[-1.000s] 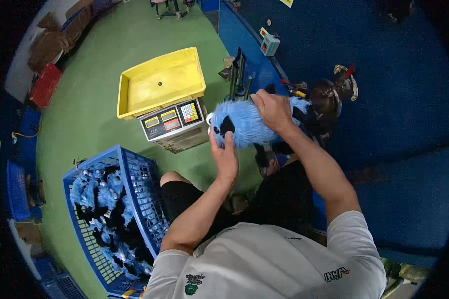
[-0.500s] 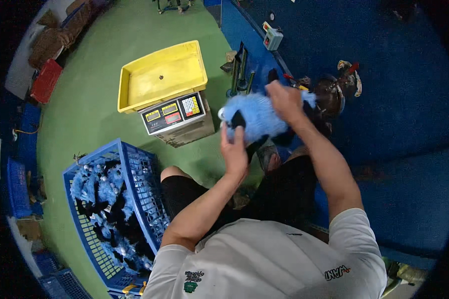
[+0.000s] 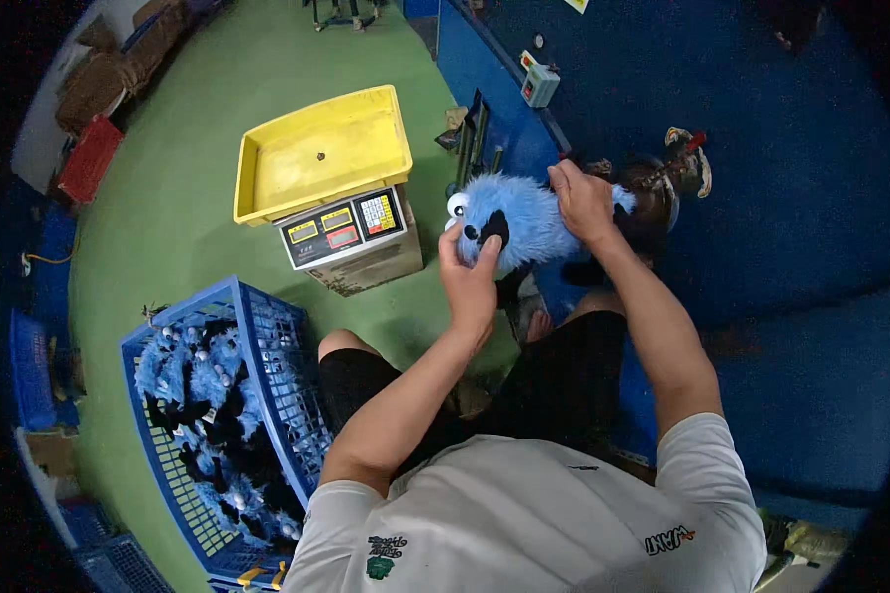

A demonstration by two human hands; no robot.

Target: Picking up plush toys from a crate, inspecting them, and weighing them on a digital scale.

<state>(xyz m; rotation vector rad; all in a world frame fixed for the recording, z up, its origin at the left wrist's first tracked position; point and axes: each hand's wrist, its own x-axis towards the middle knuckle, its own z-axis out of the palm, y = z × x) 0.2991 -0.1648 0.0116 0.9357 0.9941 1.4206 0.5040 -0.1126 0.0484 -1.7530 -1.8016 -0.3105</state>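
A fluffy light-blue plush toy (image 3: 529, 215) with white bulging eyes and black patches is held in front of me, right of centre. Its eyed end points left. My left hand (image 3: 473, 282) grips that end from below, the thumb pressed near a black patch. On the top of the toy's other end, my right hand (image 3: 585, 203) has its fingers closed on the plush. That end reaches a dark round metal machine part (image 3: 653, 188), and whether it sits on the part I cannot tell.
A blue plastic crate (image 3: 252, 395) full of similar blue-and-black plush toys stands at my left. Ahead, a yellow tray (image 3: 331, 148) rests on a digital scale (image 3: 351, 237). A blue machine panel (image 3: 781, 247) fills the right, with a grey switch box (image 3: 539, 86) on its edge.
The plush toy has turned so its eyes show more clearly at the left end. My right hand has shifted slightly right along it; my left hand keeps its hold.
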